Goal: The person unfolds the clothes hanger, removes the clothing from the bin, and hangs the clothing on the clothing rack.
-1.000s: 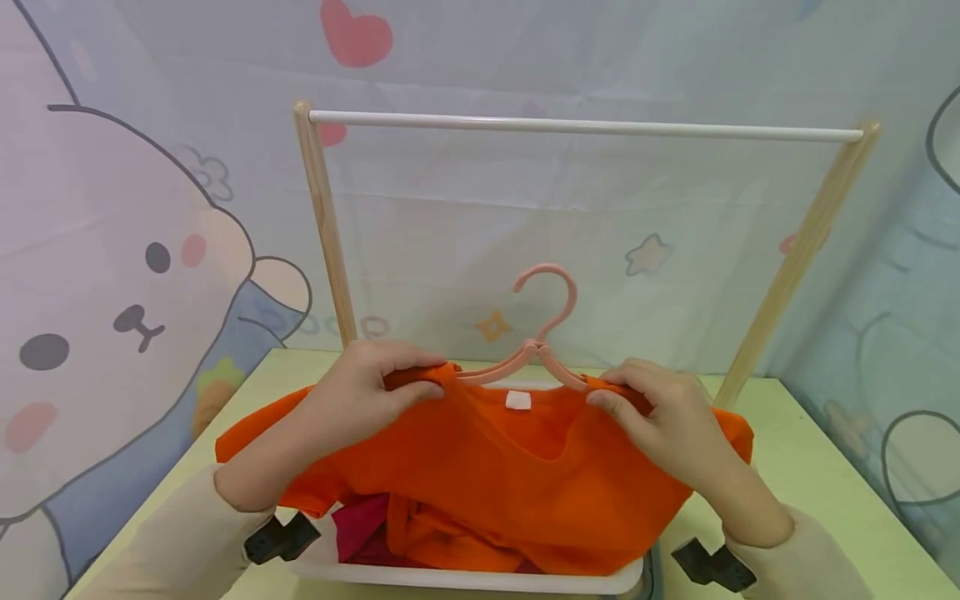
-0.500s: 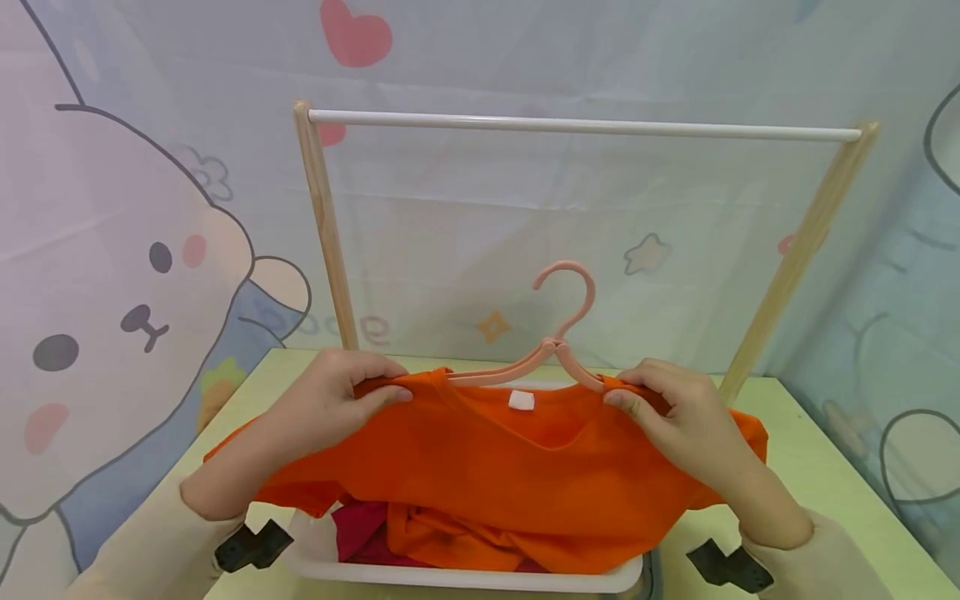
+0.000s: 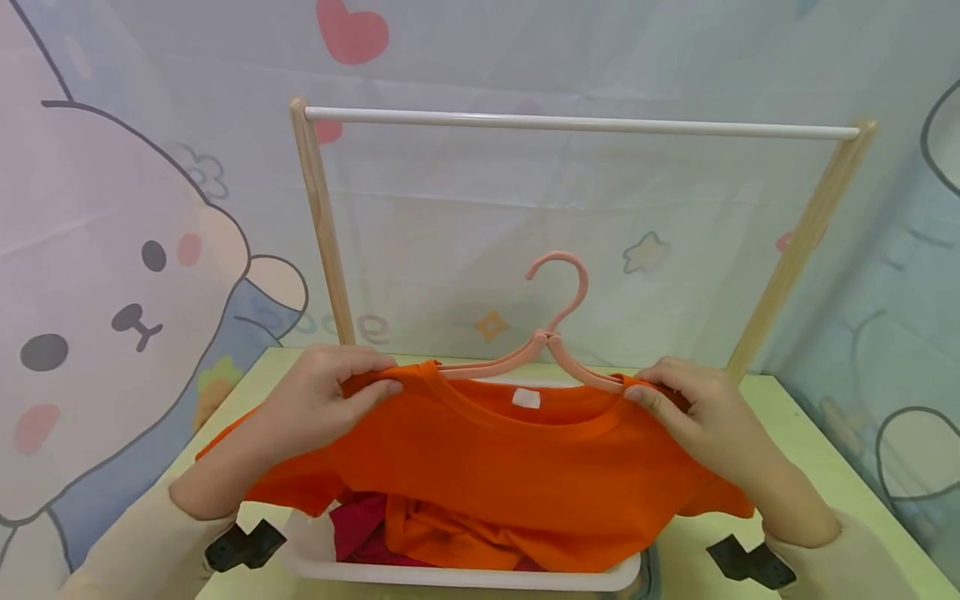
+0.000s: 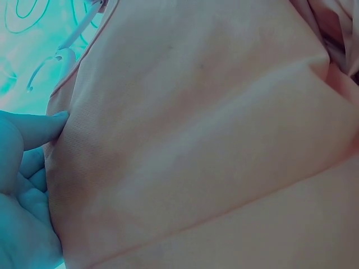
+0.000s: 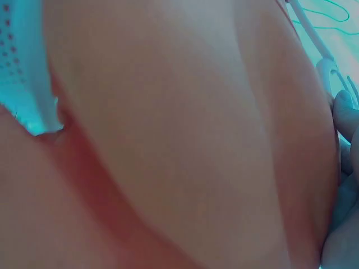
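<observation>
A wooden-posted rack point(image 3: 322, 225) with a white rail point(image 3: 577, 125) stands at the back of the pale green counter point(image 3: 795, 450). A white tub point(image 3: 465, 575) near the front holds magenta cloth point(image 3: 360, 521). Behind hangs a cartoon bear backdrop point(image 3: 112, 275).

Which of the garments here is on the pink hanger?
The orange T-shirt, gripped at its shoulders by the left hand and right hand. The magenta garment lies loose in the white bin below.

Ahead of me I see a pale cartoon-printed fabric backdrop point(image 3: 465, 217) with a white bear, red hearts and small stars hanging behind a pale green surface point(image 3: 795, 450), on which stands a light wooden clothes rack point(image 3: 322, 225) with a white crossbar point(image 3: 577, 125).
</observation>
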